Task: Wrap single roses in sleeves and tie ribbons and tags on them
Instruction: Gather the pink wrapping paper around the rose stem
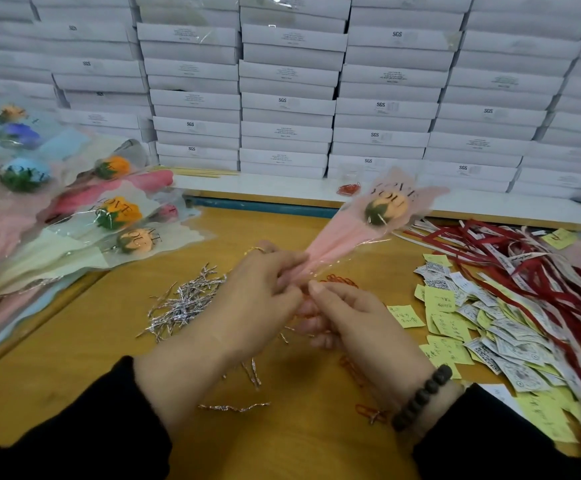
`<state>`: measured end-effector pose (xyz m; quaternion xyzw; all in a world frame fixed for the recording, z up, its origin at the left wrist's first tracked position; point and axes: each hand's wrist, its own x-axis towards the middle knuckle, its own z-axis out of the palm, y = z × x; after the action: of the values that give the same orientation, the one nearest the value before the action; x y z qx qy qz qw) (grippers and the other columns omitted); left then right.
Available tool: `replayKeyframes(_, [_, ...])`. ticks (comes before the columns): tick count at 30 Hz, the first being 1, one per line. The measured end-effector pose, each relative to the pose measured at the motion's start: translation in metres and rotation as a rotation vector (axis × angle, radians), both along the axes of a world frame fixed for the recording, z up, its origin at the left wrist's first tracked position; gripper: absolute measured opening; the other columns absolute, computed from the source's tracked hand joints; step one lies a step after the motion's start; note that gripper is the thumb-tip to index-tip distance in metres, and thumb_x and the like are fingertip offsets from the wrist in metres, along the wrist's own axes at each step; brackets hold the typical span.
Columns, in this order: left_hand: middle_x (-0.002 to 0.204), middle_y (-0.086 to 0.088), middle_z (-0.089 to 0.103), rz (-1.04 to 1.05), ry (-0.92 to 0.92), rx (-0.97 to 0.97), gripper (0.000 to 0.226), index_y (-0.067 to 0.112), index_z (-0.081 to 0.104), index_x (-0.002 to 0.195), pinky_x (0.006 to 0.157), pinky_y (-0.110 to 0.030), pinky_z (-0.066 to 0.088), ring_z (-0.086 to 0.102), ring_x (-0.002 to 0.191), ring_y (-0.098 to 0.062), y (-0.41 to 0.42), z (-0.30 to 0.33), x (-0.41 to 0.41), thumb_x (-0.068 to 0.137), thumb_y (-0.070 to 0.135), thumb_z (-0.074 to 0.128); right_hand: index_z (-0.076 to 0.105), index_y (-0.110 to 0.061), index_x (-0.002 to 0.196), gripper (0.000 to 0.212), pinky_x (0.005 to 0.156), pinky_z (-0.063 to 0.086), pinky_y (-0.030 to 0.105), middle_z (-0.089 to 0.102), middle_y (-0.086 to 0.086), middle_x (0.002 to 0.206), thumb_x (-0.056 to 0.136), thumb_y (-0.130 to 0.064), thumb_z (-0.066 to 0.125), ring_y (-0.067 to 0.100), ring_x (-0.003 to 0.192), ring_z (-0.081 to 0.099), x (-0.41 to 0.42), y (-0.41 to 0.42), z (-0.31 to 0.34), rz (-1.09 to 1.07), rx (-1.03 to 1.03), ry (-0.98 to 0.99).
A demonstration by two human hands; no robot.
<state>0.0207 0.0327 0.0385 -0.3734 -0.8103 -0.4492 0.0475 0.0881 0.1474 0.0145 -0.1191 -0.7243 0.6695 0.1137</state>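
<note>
Both hands meet at the centre of the yellow wooden surface (74, 358), working on the narrow lower end of a single peach rose in a pink translucent sleeve printed "LOVE YOU" (361, 223). The left hand (258, 299) has its fingers curled round the gathered bottom of the sleeve, and the right hand (348, 317) pinches the same gathered end from the other side, thumb on top. The sleeved rose rises from the hands toward 1 o'clock, its bloom lifted above the surface in front of the wall of stacked white cardboard boxes (289, 98). A thin gold wire tie (256, 250) shows just above the left hand's knuckles; whether it is held cannot be told.

At 9 o'clock of the hands lies a loose heap of silver metallic twist ties (185, 299), with a few strays near the wrists. At 10 o'clock, a pile of finished wrapped roses in pastel sleeves (85, 216) fans over the surface's left edge. At 3 o'clock sits a scatter of yellow paper notes and white printed tags (462, 323), and beyond it, toward 2 o'clock, a tangle of dark red and white ribbons (510, 258). The right wrist wears a dark beaded bracelet (420, 400).
</note>
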Motion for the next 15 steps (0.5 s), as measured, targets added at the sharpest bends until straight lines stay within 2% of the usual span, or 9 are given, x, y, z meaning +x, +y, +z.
replayKeyframes(3, [0.098, -0.005, 0.055, -0.083, -0.301, 0.170, 0.036, 0.008, 0.057, 0.123, 0.057, -0.005, 0.044, 0.056, 0.067, 0.008, 0.009, 0.004, 0.021, 0.088, 0.003, 0.055, 0.067, -0.016, 0.092, 0.022, 0.061, 0.048, 0.023, 0.066, -0.002, 0.070, 0.092, -0.031, 0.052, 0.007, 0.060, 0.058, 0.000, 0.003, -0.003, -0.015, -0.149, 0.037])
replayKeyframes(4, [0.092, -0.006, 0.059, -0.101, -0.413, 0.234, 0.033, 0.007, 0.059, 0.120, 0.053, -0.005, 0.045, 0.055, 0.062, 0.004, 0.012, 0.004, 0.028, 0.088, 0.001, 0.053, 0.068, -0.015, 0.090, 0.022, 0.060, 0.049, 0.024, 0.066, 0.001, 0.069, 0.092, -0.031, 0.053, 0.008, 0.059, 0.057, -0.001, 0.003, -0.004, -0.031, -0.179, 0.041])
replayKeyframes(7, [0.081, -0.010, 0.061, -0.138, -0.725, 0.380, 0.023, 0.011, 0.065, 0.098, 0.056, -0.015, 0.052, 0.057, 0.075, -0.019, 0.019, 0.003, 0.041, 0.089, -0.002, 0.049, 0.065, -0.005, 0.094, 0.016, 0.058, 0.052, 0.027, 0.068, 0.020, 0.083, 0.093, -0.016, 0.053, 0.016, 0.061, 0.061, -0.002, 0.006, -0.009, -0.067, -0.237, 0.025])
replayKeyframes(9, [0.087, -0.012, 0.066, -0.147, -0.803, 0.411, 0.021, 0.015, 0.065, 0.090, 0.068, -0.026, 0.056, 0.062, 0.082, -0.025, 0.019, -0.001, 0.042, 0.088, -0.001, 0.052, 0.065, -0.001, 0.092, 0.015, 0.053, 0.053, 0.026, 0.069, 0.023, 0.085, 0.091, -0.007, 0.052, 0.017, 0.060, 0.064, 0.000, 0.008, -0.009, -0.064, -0.273, 0.012])
replayKeyframes(11, [0.101, -0.015, 0.068, -0.099, -0.833, 0.428, 0.020, 0.011, 0.063, 0.104, 0.084, -0.037, 0.055, 0.065, 0.091, -0.028, 0.015, -0.007, 0.037, 0.087, 0.003, 0.056, 0.066, 0.001, 0.086, 0.017, 0.058, 0.055, 0.030, 0.065, 0.023, 0.079, 0.090, -0.002, 0.049, 0.019, 0.060, 0.062, 0.000, 0.011, -0.009, -0.063, -0.282, 0.007])
replayKeyframes(12, [0.102, -0.016, 0.066, -0.066, -0.839, 0.443, 0.021, 0.009, 0.061, 0.107, 0.086, -0.038, 0.053, 0.065, 0.089, -0.028, 0.012, -0.010, 0.033, 0.086, 0.004, 0.058, 0.066, 0.001, 0.084, 0.019, 0.065, 0.056, 0.035, 0.063, 0.022, 0.078, 0.090, 0.000, 0.048, 0.021, 0.062, 0.061, 0.001, 0.012, -0.009, -0.057, -0.281, 0.004])
replayKeyframes(14, [0.092, -0.015, 0.061, -0.039, -0.865, 0.458, 0.024, 0.007, 0.058, 0.107, 0.069, -0.030, 0.052, 0.062, 0.072, -0.020, 0.006, -0.015, 0.024, 0.084, 0.003, 0.062, 0.066, 0.001, 0.087, 0.019, 0.078, 0.054, 0.043, 0.066, 0.023, 0.083, 0.091, 0.000, 0.048, 0.027, 0.072, 0.064, 0.003, 0.014, -0.008, -0.026, -0.276, -0.007])
replayKeyframes(15, [0.088, -0.015, 0.061, -0.058, -0.889, 0.445, 0.027, 0.006, 0.057, 0.108, 0.061, -0.027, 0.051, 0.061, 0.064, -0.015, 0.003, -0.017, 0.021, 0.082, 0.004, 0.064, 0.066, 0.000, 0.089, 0.018, 0.080, 0.055, 0.043, 0.068, 0.023, 0.086, 0.092, -0.002, 0.048, 0.028, 0.076, 0.066, 0.004, 0.015, -0.007, 0.003, -0.274, -0.011])
